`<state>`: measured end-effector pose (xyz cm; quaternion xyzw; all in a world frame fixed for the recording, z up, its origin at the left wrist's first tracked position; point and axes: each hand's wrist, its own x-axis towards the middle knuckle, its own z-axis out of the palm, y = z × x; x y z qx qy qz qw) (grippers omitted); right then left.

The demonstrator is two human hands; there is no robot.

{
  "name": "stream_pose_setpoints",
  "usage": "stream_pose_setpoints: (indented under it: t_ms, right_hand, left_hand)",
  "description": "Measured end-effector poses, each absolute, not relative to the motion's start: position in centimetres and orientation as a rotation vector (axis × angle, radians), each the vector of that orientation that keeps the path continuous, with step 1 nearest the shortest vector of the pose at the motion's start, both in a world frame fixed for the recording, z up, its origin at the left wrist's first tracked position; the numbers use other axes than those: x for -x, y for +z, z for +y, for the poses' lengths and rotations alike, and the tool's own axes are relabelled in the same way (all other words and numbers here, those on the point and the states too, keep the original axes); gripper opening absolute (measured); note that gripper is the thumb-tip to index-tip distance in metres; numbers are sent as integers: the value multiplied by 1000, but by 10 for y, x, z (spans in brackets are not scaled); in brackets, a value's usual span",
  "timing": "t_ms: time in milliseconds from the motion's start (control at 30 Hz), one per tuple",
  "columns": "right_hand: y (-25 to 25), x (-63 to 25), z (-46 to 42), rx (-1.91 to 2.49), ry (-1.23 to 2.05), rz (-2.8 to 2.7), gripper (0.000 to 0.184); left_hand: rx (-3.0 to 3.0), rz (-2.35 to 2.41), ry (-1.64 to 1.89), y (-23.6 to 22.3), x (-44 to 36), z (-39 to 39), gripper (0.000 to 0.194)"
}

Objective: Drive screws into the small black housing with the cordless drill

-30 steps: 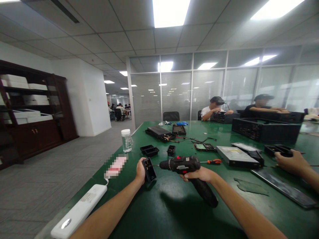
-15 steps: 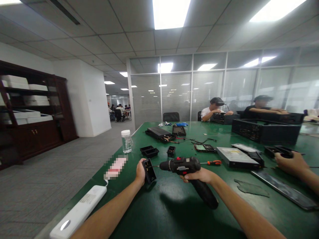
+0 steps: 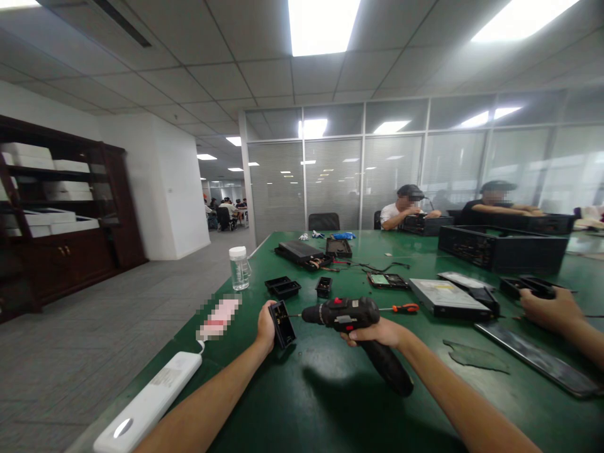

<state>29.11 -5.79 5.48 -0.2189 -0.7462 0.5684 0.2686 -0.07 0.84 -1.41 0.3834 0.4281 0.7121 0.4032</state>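
Left hand (image 3: 267,327), fingers closed around a tilted black plastic housing (image 3: 283,324). Right hand (image 3: 377,332), wrapped around a cordless drill (image 3: 346,313), its bit pointing at the housing.

We can read no text, brand, number or sign anywhere. We do see labels, too small or blurred to make out, on the drill (image 3: 349,313), the white power strip (image 3: 153,399) and the silver drive (image 3: 446,296); the marks on the clear bottle (image 3: 240,272) are illegible too.
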Motion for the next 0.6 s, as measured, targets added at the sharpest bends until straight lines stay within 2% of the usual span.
stream_pose_setpoints:
  t_ms: [600]
  right_hand:
    - [58,-289,-62,603,1541,-1996,30]
  left_hand:
    - [-942,1040,1796,-13,0,7,29]
